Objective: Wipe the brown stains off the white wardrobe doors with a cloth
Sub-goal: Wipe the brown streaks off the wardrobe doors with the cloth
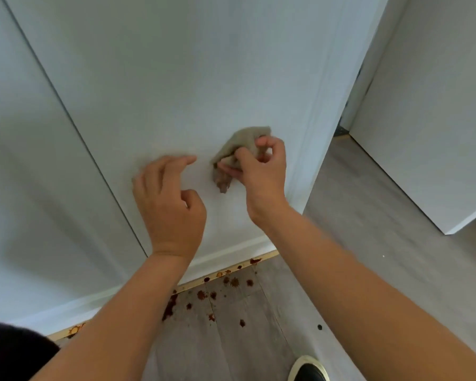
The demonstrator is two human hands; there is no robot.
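Note:
The white wardrobe door [176, 86] fills the upper middle of the head view and looks free of stains where it shows. My right hand [261, 171] pinches a beige cloth [242, 144] against the door's lower right part; the cloth's lower tip is soiled brown. My left hand [168, 196] hovers just left of the cloth with its fingers loosely spread, fingertips near or on the door, holding nothing. A second white door [25, 160] stands to the left, past a dark gap.
Brown splatters [204, 295] dot the grey wood floor and the wooden strip [231, 269] under the door. A black shoe with a white sole [309, 368] is at the bottom. Another white panel [423, 119] stands at right across open floor.

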